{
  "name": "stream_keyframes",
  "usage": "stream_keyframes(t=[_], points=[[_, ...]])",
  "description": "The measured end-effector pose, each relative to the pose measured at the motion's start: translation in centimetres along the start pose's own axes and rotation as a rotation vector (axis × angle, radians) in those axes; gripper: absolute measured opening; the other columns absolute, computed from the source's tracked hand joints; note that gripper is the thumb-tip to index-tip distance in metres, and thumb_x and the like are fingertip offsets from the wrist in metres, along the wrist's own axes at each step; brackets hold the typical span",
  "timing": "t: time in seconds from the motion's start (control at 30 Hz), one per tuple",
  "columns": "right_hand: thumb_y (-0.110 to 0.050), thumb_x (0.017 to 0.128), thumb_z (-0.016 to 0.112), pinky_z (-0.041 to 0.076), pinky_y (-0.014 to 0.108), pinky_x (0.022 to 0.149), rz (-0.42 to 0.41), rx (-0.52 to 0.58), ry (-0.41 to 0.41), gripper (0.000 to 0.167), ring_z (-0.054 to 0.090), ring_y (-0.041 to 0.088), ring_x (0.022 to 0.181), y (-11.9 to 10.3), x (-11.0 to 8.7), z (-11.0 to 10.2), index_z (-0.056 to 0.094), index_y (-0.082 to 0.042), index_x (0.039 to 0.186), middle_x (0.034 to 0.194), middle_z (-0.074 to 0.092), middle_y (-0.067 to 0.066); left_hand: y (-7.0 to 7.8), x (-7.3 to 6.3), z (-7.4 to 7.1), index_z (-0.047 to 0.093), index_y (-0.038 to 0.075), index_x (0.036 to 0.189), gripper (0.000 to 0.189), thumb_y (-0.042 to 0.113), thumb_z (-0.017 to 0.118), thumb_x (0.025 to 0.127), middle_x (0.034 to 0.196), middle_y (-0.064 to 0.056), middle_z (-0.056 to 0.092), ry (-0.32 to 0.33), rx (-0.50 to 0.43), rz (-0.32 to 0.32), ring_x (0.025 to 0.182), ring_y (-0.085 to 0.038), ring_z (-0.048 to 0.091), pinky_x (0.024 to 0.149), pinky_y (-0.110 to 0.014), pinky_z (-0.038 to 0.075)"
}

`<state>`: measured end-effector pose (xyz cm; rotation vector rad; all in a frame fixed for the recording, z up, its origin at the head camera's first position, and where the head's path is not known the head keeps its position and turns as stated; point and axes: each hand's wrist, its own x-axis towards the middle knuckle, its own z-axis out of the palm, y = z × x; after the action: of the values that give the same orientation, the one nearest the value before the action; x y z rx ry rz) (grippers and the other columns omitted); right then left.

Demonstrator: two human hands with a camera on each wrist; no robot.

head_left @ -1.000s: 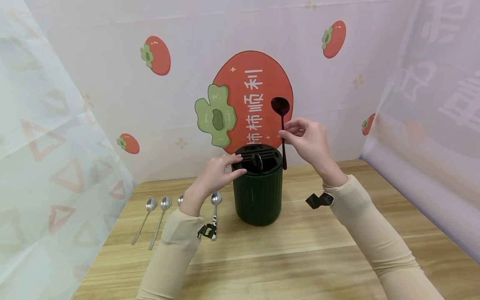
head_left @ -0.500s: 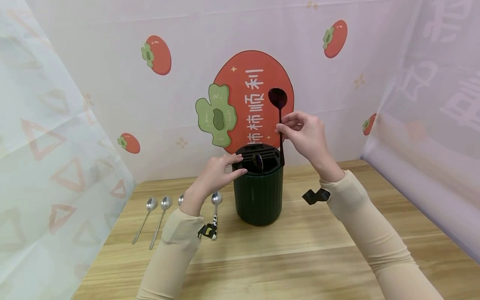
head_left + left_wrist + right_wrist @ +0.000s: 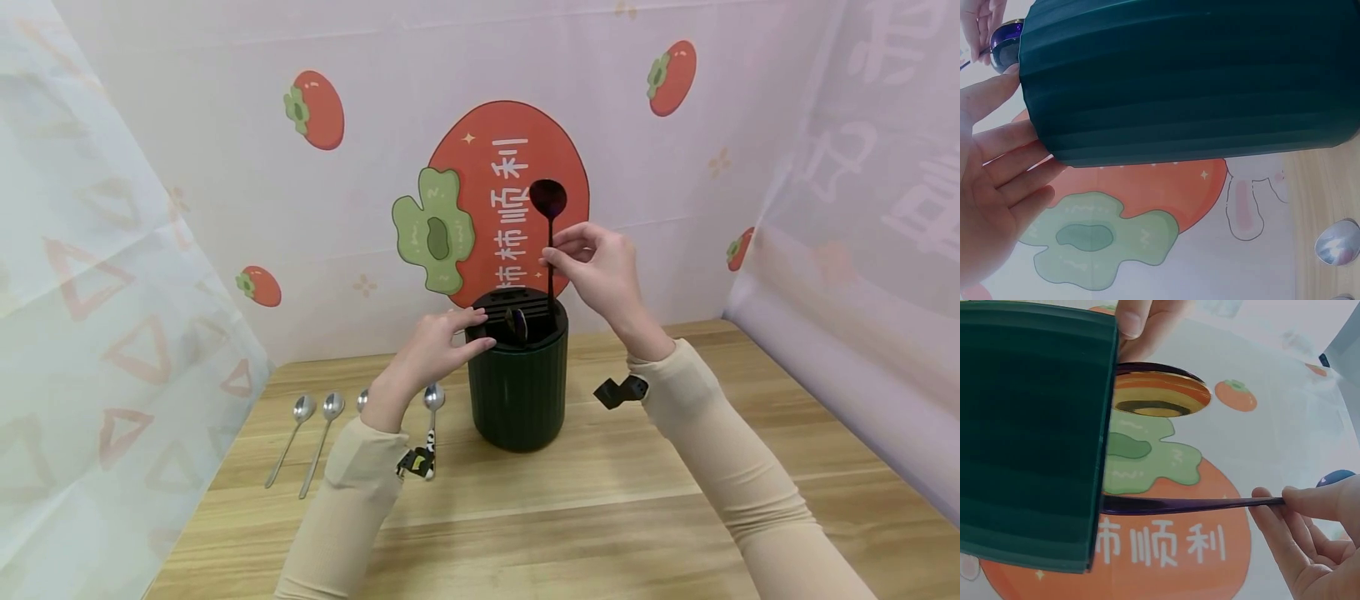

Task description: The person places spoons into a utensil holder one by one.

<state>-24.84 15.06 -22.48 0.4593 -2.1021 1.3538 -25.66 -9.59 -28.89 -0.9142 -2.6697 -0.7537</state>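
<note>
A dark green ribbed utensil holder (image 3: pixel 517 400) with a black slotted top stands upright on the table. My right hand (image 3: pixel 596 267) pinches a dark, shiny long-handled spoon (image 3: pixel 548 198) between thumb and fingers, round bowl upward. Its handle (image 3: pixel 1179 505) points down at the right side of the holder's top, and the rim hides the lower end in the right wrist view. My left hand (image 3: pixel 427 354) rests at the holder's left rim, its fingers (image 3: pixel 1013 162) fairly straight against the side. Dark, gold-tinted spoon bowls (image 3: pixel 516 325) stick up from the holder's middle.
Left of the holder, silver spoons (image 3: pixel 303 408) lie in a row, one partly behind my left wrist. The rightmost spoon (image 3: pixel 433 397) has a black-and-white patterned handle. Behind the holder hangs a printed cloth (image 3: pixel 360 192), with more cloth at both sides.
My right hand has carried the spoon leftward, from beside the holder to over the right side of its top. My left hand stays at the rim.
</note>
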Motion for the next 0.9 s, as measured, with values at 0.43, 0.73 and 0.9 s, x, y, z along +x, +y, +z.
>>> stream_keyframes(t=[0.43,0.73,0.9], points=[[-0.018,0.084,0.072,0.055,0.017,0.069,0.017,-0.047,-0.045,0.023,0.069,0.008,0.073,1.0,0.0,0.5,0.066,-0.002,0.099,0.092,0.071,0.015,0.0,0.0,-0.1,0.059,0.014,0.13,0.051,0.044,0.062,0.089,0.135,-0.005,0.056,-0.002,-0.005,-0.006,0.125,-0.022,0.052,0.103,-0.041,0.043],[-0.022,0.083,0.074,0.053,0.021,0.07,0.035,-0.093,-0.046,0.022,0.069,0.008,0.075,1.2,-0.2,0.1,0.07,-0.006,0.097,0.092,0.073,0.012,-0.1,0.1,0.0,0.06,0.013,0.129,0.049,0.043,0.062,0.089,0.134,-0.005,0.057,0.0,-0.007,0.002,0.124,-0.023,0.053,0.102,-0.041,0.044],[-0.024,0.081,0.076,0.052,0.024,0.069,0.043,-0.112,-0.047,0.023,0.068,0.007,0.072,1.3,-0.3,-0.1,0.072,-0.007,0.095,0.089,0.074,0.011,0.0,0.1,-0.1,0.06,0.014,0.129,0.05,0.044,0.062,0.089,0.134,-0.004,0.057,-0.002,-0.01,-0.006,0.124,-0.022,0.053,0.102,-0.041,0.044]])
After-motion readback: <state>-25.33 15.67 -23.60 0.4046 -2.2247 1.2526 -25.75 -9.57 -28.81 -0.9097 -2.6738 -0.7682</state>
